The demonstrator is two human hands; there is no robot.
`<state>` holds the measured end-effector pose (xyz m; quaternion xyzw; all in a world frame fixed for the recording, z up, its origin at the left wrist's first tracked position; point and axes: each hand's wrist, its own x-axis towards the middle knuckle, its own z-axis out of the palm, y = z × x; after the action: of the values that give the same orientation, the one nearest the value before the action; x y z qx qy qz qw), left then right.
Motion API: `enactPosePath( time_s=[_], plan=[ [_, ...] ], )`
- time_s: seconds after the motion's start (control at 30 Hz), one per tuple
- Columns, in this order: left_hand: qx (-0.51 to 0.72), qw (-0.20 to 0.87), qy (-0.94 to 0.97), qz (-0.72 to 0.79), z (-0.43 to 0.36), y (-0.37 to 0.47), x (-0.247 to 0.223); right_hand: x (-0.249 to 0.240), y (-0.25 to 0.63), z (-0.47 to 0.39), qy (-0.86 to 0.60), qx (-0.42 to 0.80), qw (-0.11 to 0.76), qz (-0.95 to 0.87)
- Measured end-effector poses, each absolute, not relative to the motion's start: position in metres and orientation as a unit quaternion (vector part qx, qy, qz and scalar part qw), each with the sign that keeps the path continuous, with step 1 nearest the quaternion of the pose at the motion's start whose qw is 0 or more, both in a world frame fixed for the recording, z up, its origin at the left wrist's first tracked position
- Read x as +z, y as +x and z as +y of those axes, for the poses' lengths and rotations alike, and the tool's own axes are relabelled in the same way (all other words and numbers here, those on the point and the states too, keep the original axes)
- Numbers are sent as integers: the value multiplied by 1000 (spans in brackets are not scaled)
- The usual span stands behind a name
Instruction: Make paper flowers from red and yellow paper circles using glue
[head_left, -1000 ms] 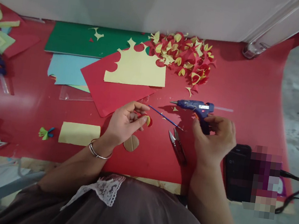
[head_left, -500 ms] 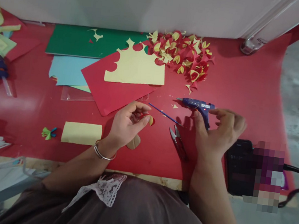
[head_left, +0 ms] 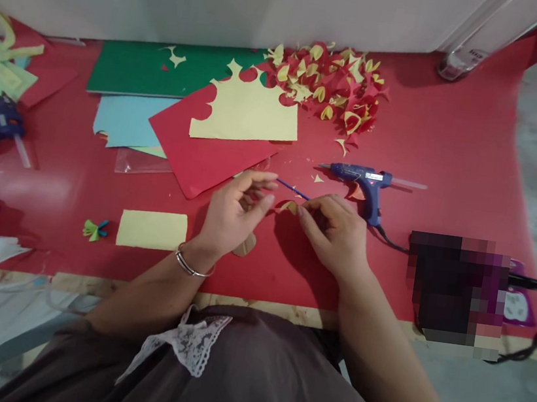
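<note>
Between my two hands is a small curled red and yellow paper petal [head_left: 289, 207]. The fingertips of my right hand [head_left: 338, 233] pinch its right end. My left hand [head_left: 237, 213] is just left of the petal, thumb and fingers apart, with nothing visible between them. Behind the petal lies a thin blue stick [head_left: 290, 187], its right end hidden by my right hand. A brown cardboard piece [head_left: 245, 245] sits partly under my left hand. The blue glue gun [head_left: 363, 176] rests on its side beyond my right hand.
Red and yellow paper petals [head_left: 328, 87] are heaped at the back. Cut yellow paper [head_left: 250, 116] overlaps red paper [head_left: 193, 168]. At left are a yellow paper strip [head_left: 152, 230], a small green and blue paper flower [head_left: 95, 229] and another glue gun [head_left: 1, 123].
My right hand has moved left from the glue gun to the petal and now pinches it. My left fingers have come apart from the petal. The snips are now hidden.
</note>
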<state>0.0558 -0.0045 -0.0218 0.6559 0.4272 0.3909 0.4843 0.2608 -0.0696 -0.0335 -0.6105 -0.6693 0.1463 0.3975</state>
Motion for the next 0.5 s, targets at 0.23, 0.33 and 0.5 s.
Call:
enactPosePath(
  time_s=[0.23, 0.33, 0.5],
  plan=[
    [463, 662, 407, 426, 10, 46, -16, -35, 269, -70, -659, 77, 386, -641],
    [431, 723, 339, 419, 4, 47, -11, -30, 262, -73, -637, 72, 416, -646],
    [389, 758, 337, 401, -16, 53, -2, -26, 245, -74, -569, 28, 442, -693]
  ],
)
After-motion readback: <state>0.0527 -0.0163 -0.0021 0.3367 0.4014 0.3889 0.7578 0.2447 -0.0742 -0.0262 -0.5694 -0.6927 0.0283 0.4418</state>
